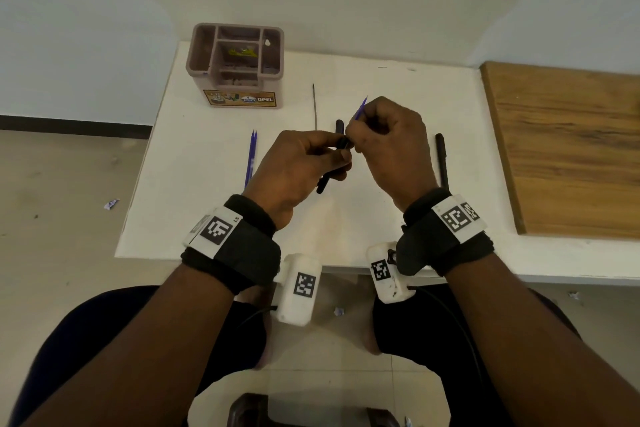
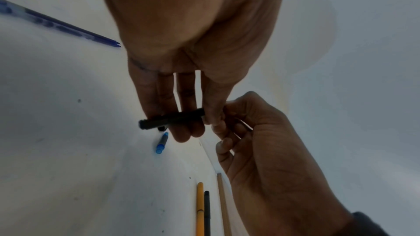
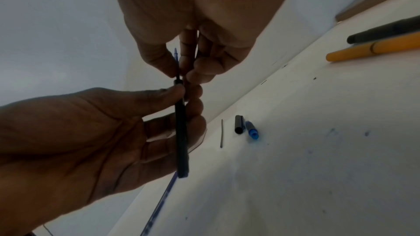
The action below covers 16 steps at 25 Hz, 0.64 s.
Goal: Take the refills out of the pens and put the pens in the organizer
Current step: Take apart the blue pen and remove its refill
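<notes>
Your left hand (image 1: 298, 166): fingers curled round a black pen (image 3: 181, 132), held above the surface (image 1: 214, 204). Your right hand (image 1: 388, 146): fingers pinching the blue refill (image 1: 361, 107) at the pen's mouth. Organizer (image 1: 239, 62): far left corner, upright. On the surface: two blue refills (image 1: 250, 159) at left, one dark refill (image 1: 314, 104), black cap (image 3: 238, 124), blue cap (image 3: 251, 129), black and yellow pens (image 3: 375, 39) at right.
</notes>
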### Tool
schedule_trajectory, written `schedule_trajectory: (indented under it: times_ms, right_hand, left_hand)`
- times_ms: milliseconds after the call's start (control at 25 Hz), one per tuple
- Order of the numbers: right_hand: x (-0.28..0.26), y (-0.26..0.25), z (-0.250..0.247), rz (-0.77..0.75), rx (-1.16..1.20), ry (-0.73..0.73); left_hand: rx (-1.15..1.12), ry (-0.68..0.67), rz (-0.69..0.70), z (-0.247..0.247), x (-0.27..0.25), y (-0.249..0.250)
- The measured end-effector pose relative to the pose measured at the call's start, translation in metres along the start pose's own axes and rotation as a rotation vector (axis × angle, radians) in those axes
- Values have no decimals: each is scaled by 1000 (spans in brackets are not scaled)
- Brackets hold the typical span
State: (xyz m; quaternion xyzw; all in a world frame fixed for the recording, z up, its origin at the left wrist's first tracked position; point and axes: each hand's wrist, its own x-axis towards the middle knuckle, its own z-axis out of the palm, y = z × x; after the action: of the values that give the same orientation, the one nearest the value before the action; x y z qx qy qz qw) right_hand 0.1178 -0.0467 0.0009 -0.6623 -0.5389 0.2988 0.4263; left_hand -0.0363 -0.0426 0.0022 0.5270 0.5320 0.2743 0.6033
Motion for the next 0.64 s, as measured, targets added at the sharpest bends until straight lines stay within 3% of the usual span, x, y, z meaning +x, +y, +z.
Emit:
schedule_trajectory:
  times_ms: [480, 560, 640]
  right_hand:
    - [9, 4, 20, 62, 44, -115]
    - [16, 4, 18, 156, 110, -151]
    - [24, 8, 11, 302, 231, -87]
  left_hand:
    - [-26, 53, 2, -4, 0, -3]
    - [-35, 93, -9, -8, 2, -4]
    - [-38, 128, -37, -11, 7, -4]
